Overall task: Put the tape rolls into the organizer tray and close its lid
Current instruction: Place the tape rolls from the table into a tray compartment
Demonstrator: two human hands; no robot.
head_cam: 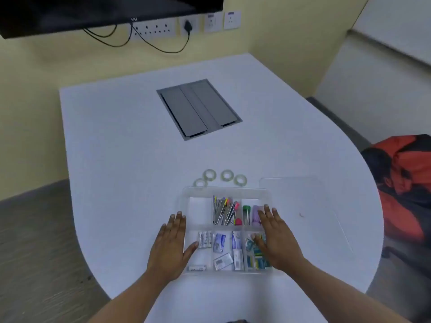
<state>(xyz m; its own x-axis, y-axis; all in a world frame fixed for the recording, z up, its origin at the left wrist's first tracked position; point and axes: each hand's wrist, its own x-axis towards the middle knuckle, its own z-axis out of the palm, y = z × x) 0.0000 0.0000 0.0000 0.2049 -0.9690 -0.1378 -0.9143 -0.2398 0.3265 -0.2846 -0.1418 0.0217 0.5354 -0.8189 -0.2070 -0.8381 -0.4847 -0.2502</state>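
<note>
A clear organizer tray (186, 194) sits near the front edge of the white table, its compartments holding pens, batteries, staple boxes and small items; the far left compartment is bare. Several clear tape rolls (209, 174) lie in a row on the table just behind the tray. The transparent lid (303, 206) lies flat to the right of the tray. My left hand (172, 243) rests flat against the tray's left side, fingers spread. My right hand (275, 236) lies flat over the tray's right compartments. Neither hand holds anything.
A grey cable hatch (199, 108) is set into the table (116, 159) further back. A red and black bag (405, 178) sits on a seat at the right. Wall sockets (154, 30) with cables and a dark screen (93, 12) hang beyond the table.
</note>
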